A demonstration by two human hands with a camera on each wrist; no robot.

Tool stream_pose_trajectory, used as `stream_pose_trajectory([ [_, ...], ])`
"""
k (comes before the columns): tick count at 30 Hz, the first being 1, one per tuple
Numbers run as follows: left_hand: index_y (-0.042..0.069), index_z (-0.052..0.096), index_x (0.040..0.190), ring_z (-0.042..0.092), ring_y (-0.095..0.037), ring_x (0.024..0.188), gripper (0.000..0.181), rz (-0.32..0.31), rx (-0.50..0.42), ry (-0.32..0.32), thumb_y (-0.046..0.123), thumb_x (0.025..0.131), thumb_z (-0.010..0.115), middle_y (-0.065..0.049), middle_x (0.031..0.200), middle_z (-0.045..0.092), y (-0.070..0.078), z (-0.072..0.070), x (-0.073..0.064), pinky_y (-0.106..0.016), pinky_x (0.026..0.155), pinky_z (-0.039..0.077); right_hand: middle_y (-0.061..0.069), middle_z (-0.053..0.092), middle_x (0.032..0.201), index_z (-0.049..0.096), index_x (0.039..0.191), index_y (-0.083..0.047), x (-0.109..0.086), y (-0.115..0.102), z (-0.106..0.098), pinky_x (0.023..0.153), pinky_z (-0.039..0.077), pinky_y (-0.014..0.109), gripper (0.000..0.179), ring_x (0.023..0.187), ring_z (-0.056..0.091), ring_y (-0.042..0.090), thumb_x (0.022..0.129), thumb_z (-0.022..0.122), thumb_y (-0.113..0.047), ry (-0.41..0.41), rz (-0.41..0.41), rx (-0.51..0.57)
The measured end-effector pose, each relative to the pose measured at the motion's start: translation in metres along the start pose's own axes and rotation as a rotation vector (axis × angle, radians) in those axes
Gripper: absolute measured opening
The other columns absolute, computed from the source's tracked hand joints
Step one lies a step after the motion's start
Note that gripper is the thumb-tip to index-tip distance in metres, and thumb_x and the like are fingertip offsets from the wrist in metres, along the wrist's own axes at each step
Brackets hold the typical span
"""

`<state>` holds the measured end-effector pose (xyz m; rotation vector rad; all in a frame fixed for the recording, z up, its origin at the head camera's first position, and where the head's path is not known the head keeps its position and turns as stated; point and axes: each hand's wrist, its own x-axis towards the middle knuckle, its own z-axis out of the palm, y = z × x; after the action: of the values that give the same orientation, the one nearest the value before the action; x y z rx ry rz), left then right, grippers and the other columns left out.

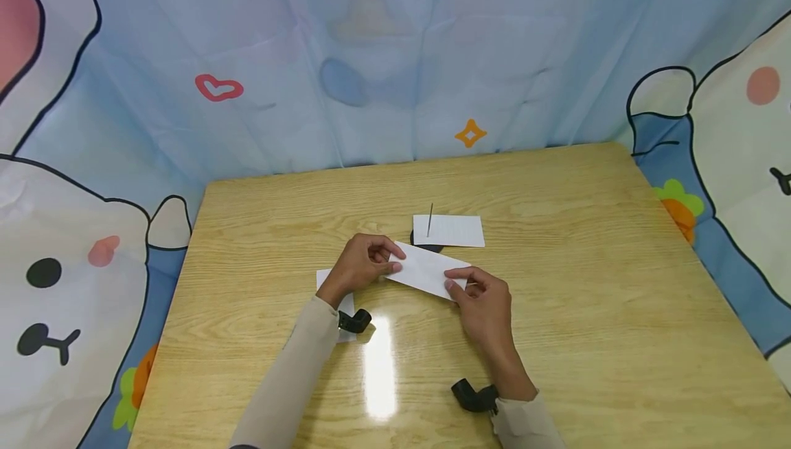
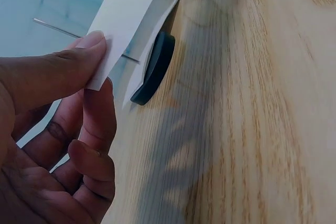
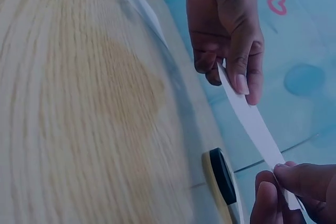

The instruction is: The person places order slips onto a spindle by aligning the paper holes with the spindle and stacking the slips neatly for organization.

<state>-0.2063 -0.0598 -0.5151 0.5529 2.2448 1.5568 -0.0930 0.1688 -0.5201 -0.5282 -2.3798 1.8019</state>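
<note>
A blank white paper slip (image 1: 426, 272) is held above the table, stretched between both hands. My left hand (image 1: 363, 265) pinches its left end between thumb and fingers, while my right hand (image 1: 487, 301) pinches the right end. Just beyond the slip stands a bill spike with a thin upright metal rod (image 1: 430, 217) and a round black base (image 1: 432, 248). Another white slip (image 1: 457, 231) lies over that base, the rod passing up through it. From the left wrist view, the held slip (image 2: 128, 9) is close to the spike, whose black base (image 2: 157, 69) shows under the tilted lower slip.
More white paper (image 1: 347, 305) lies on the wooden table (image 1: 587, 284), partly hidden beneath my left wrist. A black wrist camera (image 1: 355, 321) sits on the left arm, another (image 1: 472, 394) on the right. A printed blue curtain (image 1: 395, 92) borders the table's far edge.
</note>
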Motion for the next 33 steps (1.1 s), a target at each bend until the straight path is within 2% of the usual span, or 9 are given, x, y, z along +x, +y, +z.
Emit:
stream_pose_trajectory([
  [4,0.01,0.081,0.101,0.062,-0.016,0.077,0.011,0.01,0.0,0.021,0.013,0.091,0.086,-0.005,0.09,0.069,0.002,0.001,-0.001,-0.025,0.073,0.054,0.018,0.07,0.086,0.083,0.103,-0.011,0.001,-0.003,-0.005,0.057,0.057,0.027,0.011,0.065,0.069,0.028,0.095,0.079,-0.004,0.004,-0.006,0.012],
  [10,0.012,0.08,0.099,0.064,-0.016,0.078,0.01,0.017,0.001,0.055,0.017,0.092,0.086,-0.004,0.091,0.071,0.007,0.002,-0.001,-0.025,0.075,0.056,0.02,0.074,0.089,0.082,0.104,-0.01,0.004,-0.01,-0.012,0.06,0.059,0.028,0.009,0.065,0.07,0.026,0.095,0.08,-0.008,0.012,-0.066,0.039],
  [18,0.014,0.079,0.098,0.065,-0.017,0.077,0.011,0.041,0.0,0.078,0.02,0.092,0.086,-0.003,0.091,0.072,0.018,0.002,0.001,-0.026,0.072,0.054,0.023,0.072,0.081,0.082,0.103,-0.01,0.012,-0.02,-0.021,0.055,0.05,0.024,0.009,0.063,0.068,0.025,0.094,0.083,-0.012,0.014,-0.121,0.038],
  [22,0.013,0.078,0.098,0.066,-0.018,0.076,0.011,0.069,-0.005,0.09,0.021,0.093,0.085,-0.004,0.09,0.073,0.022,0.002,0.002,-0.026,0.072,0.055,0.026,0.071,0.079,0.082,0.102,-0.01,0.016,-0.025,-0.025,0.053,0.05,0.025,0.009,0.062,0.067,0.024,0.093,0.084,-0.012,0.015,-0.153,0.028],
  [26,0.013,0.078,0.098,0.065,-0.019,0.075,0.011,0.086,-0.009,0.1,0.021,0.094,0.084,-0.005,0.089,0.073,0.026,0.002,0.003,-0.028,0.071,0.055,0.024,0.072,0.079,0.083,0.101,-0.009,0.02,-0.03,-0.028,0.053,0.051,0.025,0.01,0.061,0.067,0.021,0.092,0.085,-0.012,0.018,-0.172,0.034],
  [30,0.013,0.078,0.098,0.065,-0.019,0.073,0.012,0.107,-0.01,0.116,0.022,0.094,0.084,-0.005,0.088,0.073,0.032,0.002,0.005,-0.028,0.069,0.054,0.025,0.071,0.078,0.083,0.099,-0.008,0.024,-0.036,-0.032,0.051,0.046,0.023,0.009,0.058,0.063,0.015,0.092,0.085,-0.011,0.022,-0.198,0.044],
  [33,0.013,0.078,0.097,0.065,-0.019,0.072,0.012,0.123,-0.007,0.129,0.023,0.094,0.084,-0.005,0.087,0.074,0.036,0.002,0.008,-0.028,0.068,0.054,0.02,0.069,0.077,0.083,0.099,-0.008,0.028,-0.041,-0.035,0.05,0.043,0.022,0.009,0.057,0.059,0.011,0.091,0.086,-0.012,0.029,-0.208,0.039],
])
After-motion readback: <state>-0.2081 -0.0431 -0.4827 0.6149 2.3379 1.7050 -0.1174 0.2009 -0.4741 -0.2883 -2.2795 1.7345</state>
